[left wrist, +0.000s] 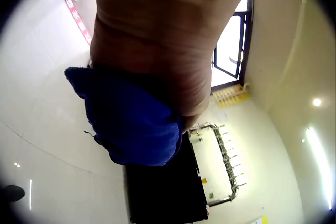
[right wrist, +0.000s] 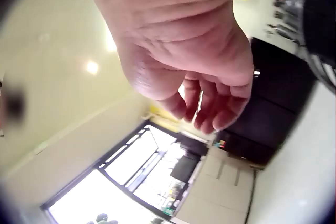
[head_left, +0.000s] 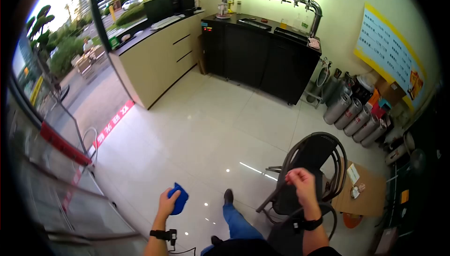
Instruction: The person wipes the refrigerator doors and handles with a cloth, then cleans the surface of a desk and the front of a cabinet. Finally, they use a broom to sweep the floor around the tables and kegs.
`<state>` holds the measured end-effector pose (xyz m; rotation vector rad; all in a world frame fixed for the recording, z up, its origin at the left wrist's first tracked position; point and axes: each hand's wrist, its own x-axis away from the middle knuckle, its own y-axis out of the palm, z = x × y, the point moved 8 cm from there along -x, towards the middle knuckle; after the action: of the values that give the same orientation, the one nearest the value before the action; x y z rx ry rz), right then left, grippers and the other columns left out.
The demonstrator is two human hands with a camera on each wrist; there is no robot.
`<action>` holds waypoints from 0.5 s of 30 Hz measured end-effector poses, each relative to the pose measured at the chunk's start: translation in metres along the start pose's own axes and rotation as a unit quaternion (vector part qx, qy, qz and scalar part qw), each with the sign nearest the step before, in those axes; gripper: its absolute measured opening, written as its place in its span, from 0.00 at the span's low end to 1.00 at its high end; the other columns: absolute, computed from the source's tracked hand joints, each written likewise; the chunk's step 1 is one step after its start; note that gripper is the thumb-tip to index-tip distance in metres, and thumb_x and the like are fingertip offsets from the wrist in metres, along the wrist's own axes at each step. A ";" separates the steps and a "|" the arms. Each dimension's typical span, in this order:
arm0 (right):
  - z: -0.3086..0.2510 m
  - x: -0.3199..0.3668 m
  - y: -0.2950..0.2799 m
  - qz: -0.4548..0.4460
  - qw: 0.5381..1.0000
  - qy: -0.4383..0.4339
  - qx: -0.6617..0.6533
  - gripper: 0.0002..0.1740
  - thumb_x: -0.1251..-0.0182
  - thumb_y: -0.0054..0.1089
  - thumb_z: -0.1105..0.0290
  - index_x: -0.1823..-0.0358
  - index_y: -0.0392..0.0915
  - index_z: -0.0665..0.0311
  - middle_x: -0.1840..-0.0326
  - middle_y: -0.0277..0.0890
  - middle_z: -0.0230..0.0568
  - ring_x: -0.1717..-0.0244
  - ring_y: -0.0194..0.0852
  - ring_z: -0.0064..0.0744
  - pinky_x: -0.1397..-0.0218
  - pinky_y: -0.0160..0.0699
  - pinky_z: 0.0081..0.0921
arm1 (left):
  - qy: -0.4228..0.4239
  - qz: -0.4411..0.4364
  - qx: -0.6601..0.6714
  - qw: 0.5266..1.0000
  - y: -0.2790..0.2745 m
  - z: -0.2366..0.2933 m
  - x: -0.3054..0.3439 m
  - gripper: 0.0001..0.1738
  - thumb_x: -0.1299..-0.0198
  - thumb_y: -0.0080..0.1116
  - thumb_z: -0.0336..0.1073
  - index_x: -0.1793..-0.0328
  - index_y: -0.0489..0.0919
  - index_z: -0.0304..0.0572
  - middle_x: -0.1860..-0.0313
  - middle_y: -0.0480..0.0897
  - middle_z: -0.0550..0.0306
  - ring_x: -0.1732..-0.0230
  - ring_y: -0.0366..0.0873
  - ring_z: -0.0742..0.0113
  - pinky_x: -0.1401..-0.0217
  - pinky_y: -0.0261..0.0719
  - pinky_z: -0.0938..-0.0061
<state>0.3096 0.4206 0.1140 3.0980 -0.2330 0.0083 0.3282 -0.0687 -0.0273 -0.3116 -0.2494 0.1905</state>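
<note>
In the head view my left hand (head_left: 166,203) grips a folded blue cloth (head_left: 180,200) above the tiled floor. Close up in the left wrist view, the cloth (left wrist: 131,121) bunches out below the palm, and most of the fingers are hidden behind it. My right hand (head_left: 303,188) is raised in front of a black chair (head_left: 318,146). Its fingers (right wrist: 207,106) hang loosely curled in the right wrist view, with nothing held in them.
A black bar counter (head_left: 262,59) with a row of taps stands along the back wall. Metal kegs (head_left: 337,108) line the right wall, near a cardboard sheet (head_left: 370,195) on the floor. To the left are a beige cabinet (head_left: 154,68) and a glass door (head_left: 56,101).
</note>
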 end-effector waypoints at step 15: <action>-0.325 -0.177 0.141 -0.129 0.761 -0.586 0.246 0.32 0.39 0.60 0.79 0.34 0.64 0.48 0.54 0.73 0.55 0.68 0.74 0.43 0.78 0.74 0.29 | -0.166 0.025 0.021 0.986 0.050 0.023 -0.253 0.20 0.43 0.63 0.47 0.64 0.79 0.34 0.74 0.80 0.57 0.73 0.75 0.72 0.68 0.74 0.75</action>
<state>0.1122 0.3191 0.4419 2.9800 0.2404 -2.1792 0.0740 -0.0721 -0.0759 -0.2434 -0.5669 0.2975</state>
